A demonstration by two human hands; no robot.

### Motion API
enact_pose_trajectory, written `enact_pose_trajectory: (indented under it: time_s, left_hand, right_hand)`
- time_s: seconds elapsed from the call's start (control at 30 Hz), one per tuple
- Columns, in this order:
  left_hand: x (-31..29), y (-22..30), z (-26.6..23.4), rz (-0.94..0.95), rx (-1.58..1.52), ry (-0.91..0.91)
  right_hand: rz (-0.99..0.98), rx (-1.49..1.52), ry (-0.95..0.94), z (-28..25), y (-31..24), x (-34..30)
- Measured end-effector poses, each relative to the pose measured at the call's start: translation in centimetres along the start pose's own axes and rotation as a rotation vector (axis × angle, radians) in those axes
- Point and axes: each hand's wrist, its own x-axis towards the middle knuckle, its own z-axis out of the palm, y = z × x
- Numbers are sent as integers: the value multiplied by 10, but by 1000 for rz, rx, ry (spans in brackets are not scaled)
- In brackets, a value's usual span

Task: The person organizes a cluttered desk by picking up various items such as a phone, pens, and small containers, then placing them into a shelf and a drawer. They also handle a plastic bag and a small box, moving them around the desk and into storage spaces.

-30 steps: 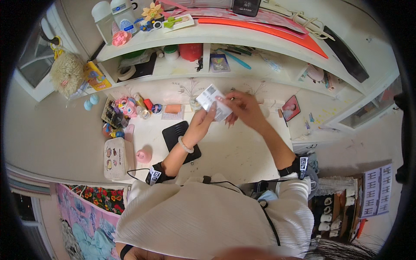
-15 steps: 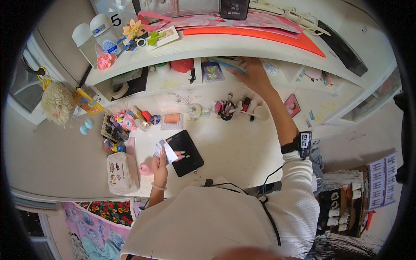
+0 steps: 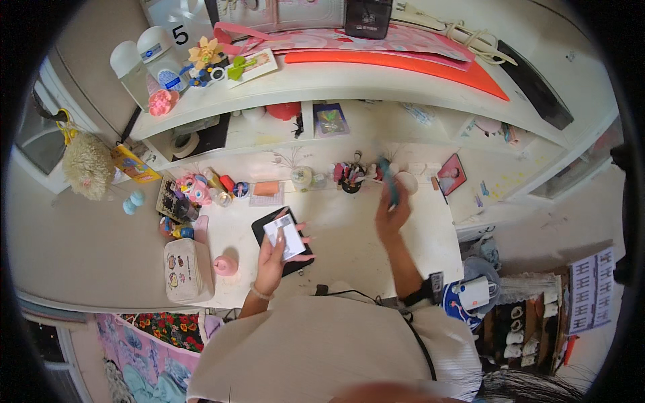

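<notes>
My left hand (image 3: 270, 260) grips a small white card (image 3: 285, 238) with grey print, thumb on top and fingers spread beneath. Under that hand lies a flat black pad (image 3: 261, 224) on the white desk, partly covered. Raised over the desk's right part, my right hand (image 3: 392, 219) is closed around a slim teal object (image 3: 388, 180); motion blur hides its exact kind. Behind it stands a dark cup of pens (image 3: 351, 183). A pink rounded item (image 3: 225, 265) sits left of my left hand.
A white shelf (image 3: 316, 88) spans the back, with a framed picture (image 3: 451, 173) below its right part. Small figures and bottles crowd the left, beside a white pouch (image 3: 188, 270). A flower vase (image 3: 302, 176) stands near the back wall.
My right hand has come out of the shelf compartment, down and toward me, bringing the teal object. My left hand has moved right with the card, over the black pad.
</notes>
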Motion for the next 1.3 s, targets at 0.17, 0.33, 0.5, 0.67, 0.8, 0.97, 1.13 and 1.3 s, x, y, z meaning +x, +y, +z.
enact_pose_trajectory:
  time_s: [0.17,0.33,0.5,0.67,0.8,0.97,1.13,1.3]
  left_hand:
    - [26,-30,53,-43,-216,-212]
    - [23,-63,77,58,-218,-124]
    - [21,-59,63,49,-129,10]
    - [16,-36,45,70,-107,218]
    - [8,-12,29,164,-132,306]
    - [-4,0,2,109,-45,454]
    - [-14,-5,-8,55,-83,505]
    - [-11,-8,0,22,-100,482]
  right_hand:
    - [232,197,-333,-18,-37,-75]
    - [451,33,-460,-22,-48,-77]
    - [162,8,-670,-9,-54,-76]
    - [2,129,-859,10,-56,-64]
    - [-65,155,-732,20,-35,-19]
    - [-237,-189,-268,11,28,112]
    - [-256,-847,-645,-26,100,222]
    - [-379,-874,-393,7,145,223]
